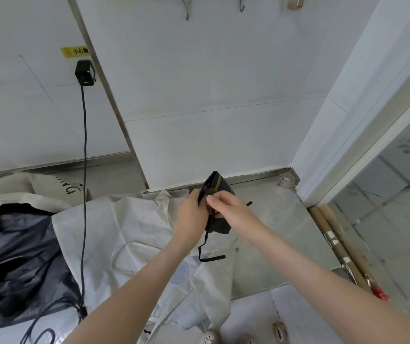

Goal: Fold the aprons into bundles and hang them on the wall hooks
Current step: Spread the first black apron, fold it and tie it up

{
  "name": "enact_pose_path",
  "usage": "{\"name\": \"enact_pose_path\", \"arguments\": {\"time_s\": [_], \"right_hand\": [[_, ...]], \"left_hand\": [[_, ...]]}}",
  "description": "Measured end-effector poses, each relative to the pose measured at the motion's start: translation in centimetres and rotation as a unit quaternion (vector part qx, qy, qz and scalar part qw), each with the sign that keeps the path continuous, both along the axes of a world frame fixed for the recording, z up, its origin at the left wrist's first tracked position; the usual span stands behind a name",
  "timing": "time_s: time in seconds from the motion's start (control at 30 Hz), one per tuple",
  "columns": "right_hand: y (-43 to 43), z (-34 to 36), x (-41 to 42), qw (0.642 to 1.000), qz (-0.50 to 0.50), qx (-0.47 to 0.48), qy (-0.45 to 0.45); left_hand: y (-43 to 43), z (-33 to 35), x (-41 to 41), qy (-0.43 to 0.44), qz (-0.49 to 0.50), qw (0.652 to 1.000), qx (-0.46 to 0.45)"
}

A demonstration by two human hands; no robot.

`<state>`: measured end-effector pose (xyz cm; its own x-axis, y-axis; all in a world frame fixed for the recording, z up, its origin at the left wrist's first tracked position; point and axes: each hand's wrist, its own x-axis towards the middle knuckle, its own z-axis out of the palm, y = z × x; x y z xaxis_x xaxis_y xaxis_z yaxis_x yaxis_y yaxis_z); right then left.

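A black cable [84,170] hangs from a wall adapter [85,72] & drops across the cloth on the L side; a yellow warning sticker [75,51] sits just above the adapter. A dark apron [13,256] lies crumpled far L. A cream apron [124,232] is spread beside it, under the person's forearms. A lettered cream cloth [57,187] lies behind. Two cardboard tubes [335,244] lean just beside the counter's R edge.

The black apron bundle [220,187] is held up over the counter, near the back wall. The left hand [191,212] grips its L side w/ fingers curled round it. The right hand [228,207] pinches its front, thumb on top. A strap end [206,247] dangles below.

Steel counter [273,232], white tiled wall [199,83], metal hooks [187,8] up top, glass pane [397,182] on the R.
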<state>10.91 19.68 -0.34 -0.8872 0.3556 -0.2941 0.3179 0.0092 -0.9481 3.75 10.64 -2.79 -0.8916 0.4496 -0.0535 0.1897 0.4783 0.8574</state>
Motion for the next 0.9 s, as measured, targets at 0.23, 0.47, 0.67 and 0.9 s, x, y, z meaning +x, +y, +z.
{"name": "enact_pose_path", "arguments": {"time_s": [0.23,0.47,0.67,0.9], "right_hand": [[1.1,0.3,1.2,0.999,0.042,-0.018,0.005],[5.0,-2.2,2.5,0.991,0.009,0.111,-0.076],[7.0,-3.0,2.9,0.990,-0.043,0.111,-0.071],[6.5,-3.3,3.1,0.998,-0.059,0.020,-0.023]], "left_hand": [[-0.6,0.2,-1.2,-0.082,0.027,0.995,0.055],[-1.7,1.3,-2.3,-0.332,0.100,0.908,0.235],[-2.5,1.5,-2.5,-0.430,0.083,0.842,0.314],[-3.1,1.2,-2.6,-0.488,0.112,0.771,0.392]]}}
